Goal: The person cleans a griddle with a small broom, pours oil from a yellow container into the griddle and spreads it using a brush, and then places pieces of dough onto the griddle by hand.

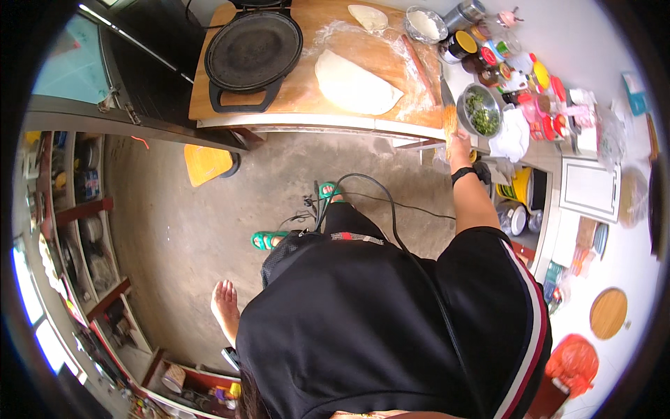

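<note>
My right hand is closed around a straw-coloured brush at the right corner of the wooden board. A metal bowl of chopped greens stands just right of it. My left hand hangs at my side over the floor, fingers extended, holding nothing. On the floured board lie a large folded half-round of dough, a smaller piece of dough and a wooden rolling pin. The round black electric griddle sits opened at the board's left. A knife lies near the brush.
Jars and bottles crowd the counter at right, near a plastic-covered bowl of white contents and a white cloth. A yellow-topped stool stands below the board at left. A black cable runs past my body; shelves line the left side.
</note>
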Demonstrator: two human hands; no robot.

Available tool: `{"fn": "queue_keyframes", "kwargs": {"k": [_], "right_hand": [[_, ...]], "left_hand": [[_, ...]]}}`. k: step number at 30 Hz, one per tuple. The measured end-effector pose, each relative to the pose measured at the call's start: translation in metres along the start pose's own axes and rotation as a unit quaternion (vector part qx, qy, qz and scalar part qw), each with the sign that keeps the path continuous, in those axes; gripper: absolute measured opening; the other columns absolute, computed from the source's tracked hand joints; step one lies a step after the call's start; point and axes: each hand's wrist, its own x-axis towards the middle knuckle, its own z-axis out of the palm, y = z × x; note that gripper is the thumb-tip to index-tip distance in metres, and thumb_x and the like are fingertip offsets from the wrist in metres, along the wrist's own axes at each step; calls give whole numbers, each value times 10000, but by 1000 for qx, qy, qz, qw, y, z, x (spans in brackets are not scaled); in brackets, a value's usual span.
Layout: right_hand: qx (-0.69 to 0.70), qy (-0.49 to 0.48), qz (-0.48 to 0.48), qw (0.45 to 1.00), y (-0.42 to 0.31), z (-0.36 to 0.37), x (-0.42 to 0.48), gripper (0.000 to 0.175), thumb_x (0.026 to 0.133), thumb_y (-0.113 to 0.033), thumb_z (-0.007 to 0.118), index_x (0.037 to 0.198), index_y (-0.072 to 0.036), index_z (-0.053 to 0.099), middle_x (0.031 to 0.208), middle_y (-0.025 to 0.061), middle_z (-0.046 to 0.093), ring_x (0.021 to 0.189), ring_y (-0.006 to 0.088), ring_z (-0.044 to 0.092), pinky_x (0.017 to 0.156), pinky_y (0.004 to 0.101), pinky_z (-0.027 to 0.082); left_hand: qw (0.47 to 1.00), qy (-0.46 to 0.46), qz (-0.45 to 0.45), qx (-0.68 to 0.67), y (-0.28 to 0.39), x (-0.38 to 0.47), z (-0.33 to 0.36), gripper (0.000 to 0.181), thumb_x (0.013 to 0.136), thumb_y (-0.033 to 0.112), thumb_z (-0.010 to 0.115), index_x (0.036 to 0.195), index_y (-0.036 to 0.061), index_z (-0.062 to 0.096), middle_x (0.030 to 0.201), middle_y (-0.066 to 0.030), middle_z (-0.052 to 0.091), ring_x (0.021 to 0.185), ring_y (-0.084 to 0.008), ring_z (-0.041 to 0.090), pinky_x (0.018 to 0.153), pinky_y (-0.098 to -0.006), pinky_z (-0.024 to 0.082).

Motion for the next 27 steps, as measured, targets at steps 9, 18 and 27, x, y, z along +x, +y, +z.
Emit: {"fn": "queue_keyframes", "kwargs": {"k": [9, 18, 27], "right_hand": [[-272, -88, -219, 933, -38, 37, 63, 405, 794, -180, 567, 1174, -43, 595, 1102, 240, 613, 1090, 393, 538, 949, 432, 418], [-312, -106, -91, 940, -38, 13, -12, 301, 778, -108, 536, 1034, 17, 638, 1036, 254, 603, 1010, 390, 581, 869, 426, 459], [-474, -163, -153, 851, -71, 52, -107, 319, 752, -214, 538, 870, 49, 674, 925, 274, 645, 976, 382, 625, 799, 418, 496]], "left_hand": [[992, 5, 100, 76, -8, -87, 89, 355, 968, 207, 494, 1218, -44, 510, 1137, -193, 616, 1005, -277, 640, 818, -326, 531], [993, 10, 118, 11, -21, -82, 24, 327, 964, 225, 510, 1199, -2, 527, 1091, -147, 637, 983, -235, 643, 812, -318, 517], [987, 23, 60, -146, -35, -22, -108, 434, 959, 233, 505, 1291, -43, 462, 1273, -214, 537, 1166, -301, 549, 997, -403, 430]]}}
